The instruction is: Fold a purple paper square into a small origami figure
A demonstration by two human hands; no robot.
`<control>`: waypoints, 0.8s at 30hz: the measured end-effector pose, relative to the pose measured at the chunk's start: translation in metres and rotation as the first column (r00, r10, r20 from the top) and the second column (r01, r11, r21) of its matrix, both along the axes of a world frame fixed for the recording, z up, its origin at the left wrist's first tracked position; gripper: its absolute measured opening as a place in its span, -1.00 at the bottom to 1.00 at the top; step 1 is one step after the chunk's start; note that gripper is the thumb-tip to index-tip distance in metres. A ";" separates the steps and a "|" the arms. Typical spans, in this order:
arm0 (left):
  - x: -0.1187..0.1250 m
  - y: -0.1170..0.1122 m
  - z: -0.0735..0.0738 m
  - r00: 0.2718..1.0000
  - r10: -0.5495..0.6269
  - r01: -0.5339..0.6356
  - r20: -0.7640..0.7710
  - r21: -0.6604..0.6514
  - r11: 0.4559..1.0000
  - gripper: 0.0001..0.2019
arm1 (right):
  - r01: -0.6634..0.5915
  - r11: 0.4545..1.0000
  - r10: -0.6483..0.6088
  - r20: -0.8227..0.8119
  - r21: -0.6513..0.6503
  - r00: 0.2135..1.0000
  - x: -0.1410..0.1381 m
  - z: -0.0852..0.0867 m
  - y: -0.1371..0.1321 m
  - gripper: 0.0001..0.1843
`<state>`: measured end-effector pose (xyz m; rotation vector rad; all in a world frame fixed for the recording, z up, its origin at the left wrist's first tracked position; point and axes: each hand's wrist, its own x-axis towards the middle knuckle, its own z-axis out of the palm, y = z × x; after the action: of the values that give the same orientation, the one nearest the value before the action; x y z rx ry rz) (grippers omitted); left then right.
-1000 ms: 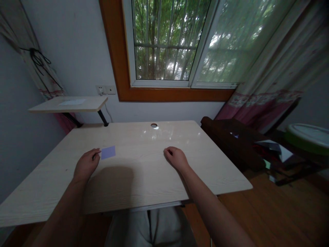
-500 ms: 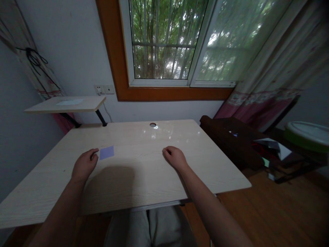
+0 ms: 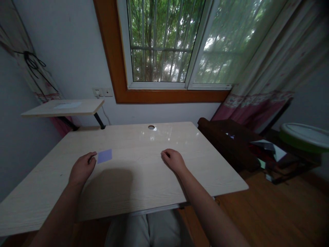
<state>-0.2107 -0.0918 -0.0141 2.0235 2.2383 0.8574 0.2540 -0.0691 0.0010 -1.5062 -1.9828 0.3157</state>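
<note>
- Resting knuckles up on the pale wooden desk in the head view, the left hand has its fingers curled in narrow and grips nothing.
- Its fingertips come up to the left edge of a small purple paper square; I cannot tell whether they touch it or stop just beside it.
- The paper square lies flat, left of the desk's middle, well apart from the right hand.
- The right hand sits right of centre, also curled narrow and empty.
- Far back are a cable hole, a side shelf at far left, and a barred window.
- So thin a sheet on a glossy top likely offers little to pinch. A light fingertip press and slide, or a nail under one corner, should move it without creasing.
</note>
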 end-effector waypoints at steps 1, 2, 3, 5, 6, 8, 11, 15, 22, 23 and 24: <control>0.000 0.000 0.000 1.000 0.004 -0.004 -0.001 -0.002 1.000 -0.61 | 0.000 1.000 0.000 -0.001 0.001 1.000 0.000 0.000 0.000 -0.76; -0.001 0.000 -0.001 1.000 0.006 -0.006 -0.003 -0.003 1.000 -0.60 | -0.001 1.000 0.001 -0.002 0.002 1.000 0.000 0.001 0.000 -0.76; -0.002 0.001 -0.001 1.000 0.007 -0.007 -0.005 -0.004 1.000 -0.60 | -0.002 1.000 0.002 -0.002 0.003 1.000 0.000 0.001 0.000 -0.76; -0.002 0.001 -0.002 1.000 0.004 -0.004 -0.007 -0.003 1.000 -0.59 | -0.005 1.000 0.005 -0.004 0.002 1.000 0.000 0.001 0.000 -0.75; -0.002 0.001 -0.002 1.000 0.000 0.000 -0.008 -0.004 1.000 -0.59 | -0.006 1.000 0.006 -0.005 0.001 1.000 0.000 0.001 0.000 -0.75; -0.002 0.001 -0.002 1.000 -0.005 0.005 -0.012 -0.008 1.000 -0.58 | -0.009 1.000 0.009 -0.010 0.000 1.000 0.000 0.001 0.000 -0.75; -0.001 0.001 -0.001 1.000 -0.005 0.005 -0.020 -0.019 1.000 -0.58 | -0.014 1.000 0.014 -0.015 -0.002 1.000 0.000 0.000 0.000 -0.75; -0.003 0.002 -0.001 0.999 -0.027 0.026 -0.038 -0.030 0.999 -0.56 | -0.023 1.000 0.023 -0.011 0.001 1.000 0.000 0.001 -0.002 -0.75; -0.004 -0.001 -0.002 0.990 -0.078 0.078 -0.114 -0.005 0.997 -0.57 | -0.044 0.999 0.044 -0.007 0.005 0.999 0.001 0.001 -0.003 -0.75; -0.003 -0.002 -0.002 0.986 -0.096 0.098 -0.137 0.013 0.995 -0.57 | -0.044 0.999 0.044 -0.009 0.005 0.999 0.001 0.000 -0.003 -0.75; -0.002 -0.003 -0.002 0.979 -0.118 0.124 -0.164 0.032 0.992 -0.57 | -0.045 0.999 0.045 -0.014 0.007 0.999 0.001 0.000 -0.003 -0.75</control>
<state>-0.2123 -0.0951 -0.0159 2.2990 2.1617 0.7618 0.2548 -0.0719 0.0008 -1.4529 -2.0066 0.3378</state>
